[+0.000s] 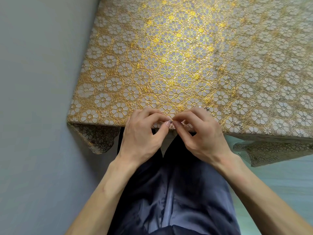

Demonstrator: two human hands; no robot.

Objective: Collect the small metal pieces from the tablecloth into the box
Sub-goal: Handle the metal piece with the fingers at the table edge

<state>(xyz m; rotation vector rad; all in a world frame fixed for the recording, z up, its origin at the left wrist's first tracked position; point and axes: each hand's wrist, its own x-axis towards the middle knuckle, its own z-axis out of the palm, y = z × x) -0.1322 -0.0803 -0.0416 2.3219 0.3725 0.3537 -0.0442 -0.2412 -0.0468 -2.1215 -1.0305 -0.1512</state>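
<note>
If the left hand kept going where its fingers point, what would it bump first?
Probably the right hand: the left hand points at it, fingertips almost meeting at a metal piece.

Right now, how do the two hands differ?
The left hand only pinches the metal piece between thumb and forefinger. The right hand seems to pinch it too, but more shiny bits glint under its curled fingers. On the tablecloth, loose pieces lie just beyond the right hand; I see none by the left hand. Both are at the table's near edge, fingertips meeting.
</note>
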